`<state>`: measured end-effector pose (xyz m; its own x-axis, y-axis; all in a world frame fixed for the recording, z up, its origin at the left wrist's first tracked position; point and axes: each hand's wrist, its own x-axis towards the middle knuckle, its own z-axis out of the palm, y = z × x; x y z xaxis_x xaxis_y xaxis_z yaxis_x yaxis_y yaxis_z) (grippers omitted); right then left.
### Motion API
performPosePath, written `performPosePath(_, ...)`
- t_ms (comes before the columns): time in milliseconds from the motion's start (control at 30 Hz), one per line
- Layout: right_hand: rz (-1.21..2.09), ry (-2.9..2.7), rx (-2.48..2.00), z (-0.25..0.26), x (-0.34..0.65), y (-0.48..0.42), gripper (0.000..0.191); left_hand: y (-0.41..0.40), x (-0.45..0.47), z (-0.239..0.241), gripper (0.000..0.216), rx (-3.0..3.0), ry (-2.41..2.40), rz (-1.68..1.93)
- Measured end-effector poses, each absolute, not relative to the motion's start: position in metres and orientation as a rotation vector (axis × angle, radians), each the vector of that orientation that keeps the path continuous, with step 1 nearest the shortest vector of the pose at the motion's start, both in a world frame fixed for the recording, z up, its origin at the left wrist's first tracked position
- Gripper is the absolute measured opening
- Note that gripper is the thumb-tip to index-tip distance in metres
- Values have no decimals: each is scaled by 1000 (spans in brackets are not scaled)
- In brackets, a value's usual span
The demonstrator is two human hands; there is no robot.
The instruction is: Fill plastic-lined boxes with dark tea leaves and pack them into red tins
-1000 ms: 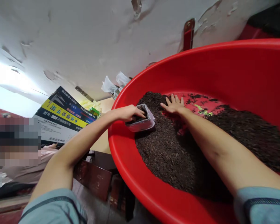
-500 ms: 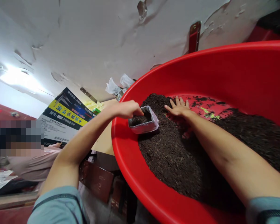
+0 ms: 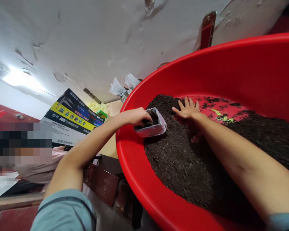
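Observation:
A plastic-lined box (image 3: 152, 131) sits tilted inside the left wall of a big red tub (image 3: 125, 144). My left hand (image 3: 140, 116) reaches over the box's left side, its curled fingers down in the box. Their tips are hidden among dark bits there. A heap of dark loose bits, like dried tea leaves (image 3: 180, 166), covers much of the tub floor. Near the back of this heap, my right hand (image 3: 188, 109) lies palm down with its fingers spread, beside a patch of exposed red floor.
Small yellow-green bits (image 3: 223, 116) lie on the tub's floor. Left of the tub stand a printed cardboard box (image 3: 68, 118), a green packet (image 3: 101, 113) and white plastic bags (image 3: 118, 87). Another person sits at far left. A cracked wall (image 3: 98, 41) rises behind the tub.
My left hand has gone deeper into the plastic-lined box, and more of the box's inner wall shows. My right hand stays spread on the heap. The view has shifted slightly.

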<state>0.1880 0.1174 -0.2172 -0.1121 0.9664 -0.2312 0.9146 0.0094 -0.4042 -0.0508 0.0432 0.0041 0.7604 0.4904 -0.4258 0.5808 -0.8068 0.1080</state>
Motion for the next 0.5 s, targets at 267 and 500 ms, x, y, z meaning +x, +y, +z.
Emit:
performPosePath(267,698,-2146,-2001,-220,188,120,94,38,-51,-3,56,2667,816,-527)
performPosePath(500,695,-2161,-2011,-226,190,123,99,39,-52,-8,52,2656,777,-449)
